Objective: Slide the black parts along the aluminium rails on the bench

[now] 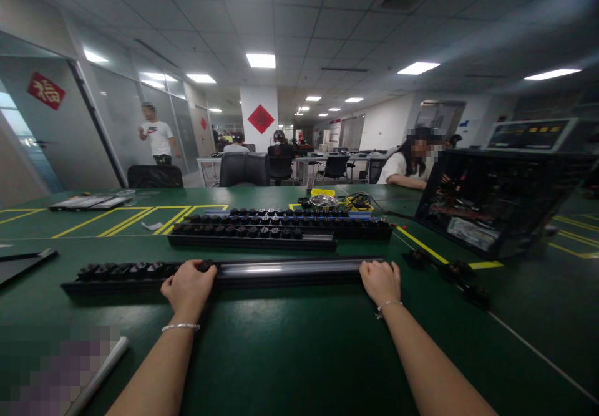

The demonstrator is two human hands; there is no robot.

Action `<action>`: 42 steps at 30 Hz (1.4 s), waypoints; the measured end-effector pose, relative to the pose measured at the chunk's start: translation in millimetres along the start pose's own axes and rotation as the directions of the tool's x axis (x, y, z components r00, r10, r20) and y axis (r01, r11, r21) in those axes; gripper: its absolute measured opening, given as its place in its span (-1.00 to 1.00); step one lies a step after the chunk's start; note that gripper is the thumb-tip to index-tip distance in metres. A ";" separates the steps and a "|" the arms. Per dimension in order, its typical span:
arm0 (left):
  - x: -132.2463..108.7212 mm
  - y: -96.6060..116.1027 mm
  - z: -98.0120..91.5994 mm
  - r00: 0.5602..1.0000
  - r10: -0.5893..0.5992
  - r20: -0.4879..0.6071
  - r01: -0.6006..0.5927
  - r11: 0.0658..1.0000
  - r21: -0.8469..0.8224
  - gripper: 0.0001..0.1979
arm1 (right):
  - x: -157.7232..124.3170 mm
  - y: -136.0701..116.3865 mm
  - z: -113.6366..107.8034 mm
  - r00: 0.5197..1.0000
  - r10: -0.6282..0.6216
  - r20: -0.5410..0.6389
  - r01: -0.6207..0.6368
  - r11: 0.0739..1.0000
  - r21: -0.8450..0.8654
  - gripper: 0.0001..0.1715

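A long black rail (290, 272) lies across the green table in front of me, with several dark round parts (124, 270) lined up on its left half and a bare shiny strip on its right half. My left hand (191, 286) is closed round a dark part near the rail's middle, its fingers curled over the part. At the rail's right end my right hand (381, 282) is closed on the rail, fingers bent over its edge. Behind lie more black rails (253, 239) bearing several similar parts.
An open computer case (491, 204) stands at the right, with small dark parts (456, 270) before it. A clear dish (324, 201) and cables (359, 201) lie at the back. A flat dark frame (28, 265) is at the left. A person (407, 160) sits across the table.
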State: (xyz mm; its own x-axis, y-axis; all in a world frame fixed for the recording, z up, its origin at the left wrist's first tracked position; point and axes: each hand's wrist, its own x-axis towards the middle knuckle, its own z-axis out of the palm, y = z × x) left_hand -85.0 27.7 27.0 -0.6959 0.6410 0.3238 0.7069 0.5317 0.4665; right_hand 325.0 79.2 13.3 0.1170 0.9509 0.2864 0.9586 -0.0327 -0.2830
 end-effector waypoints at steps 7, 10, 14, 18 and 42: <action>-3.3 4.0 2.0 1.000 0.025 0.003 -0.025 1.000 -0.012 -0.61 | 0.4 0.4 2.8 0.999 -0.011 -0.041 0.008 0.997 -0.080 -0.40; -4.7 5.9 2.4 0.999 0.037 0.015 -0.036 0.999 -0.015 -0.60 | -0.2 0.0 2.1 0.999 -0.021 -0.041 0.018 0.998 -0.066 -0.37; -6.6 8.6 2.6 0.998 0.058 0.028 -0.058 0.998 -0.016 -0.60 | -0.9 -0.1 0.6 1.000 -0.016 -0.023 0.015 0.999 -0.037 -0.35; -8.3 10.7 3.0 0.996 0.082 0.035 -0.082 0.997 -0.014 -0.59 | -0.3 0.5 0.9 1.000 -0.014 -0.021 0.014 0.999 -0.029 -0.37; -12.0 15.7 5.0 0.991 0.119 0.058 -0.118 0.993 -0.028 -0.61 | 0.4 2.0 3.9 0.999 -0.025 -0.045 0.023 0.999 -0.045 -0.37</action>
State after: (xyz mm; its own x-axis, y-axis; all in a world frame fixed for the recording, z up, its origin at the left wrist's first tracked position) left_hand -64.9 31.1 26.3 -0.5980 0.7310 0.3285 0.7801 0.4370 0.4477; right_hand 326.0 80.7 9.3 0.1045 0.9367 0.3342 0.9717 -0.0246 -0.2349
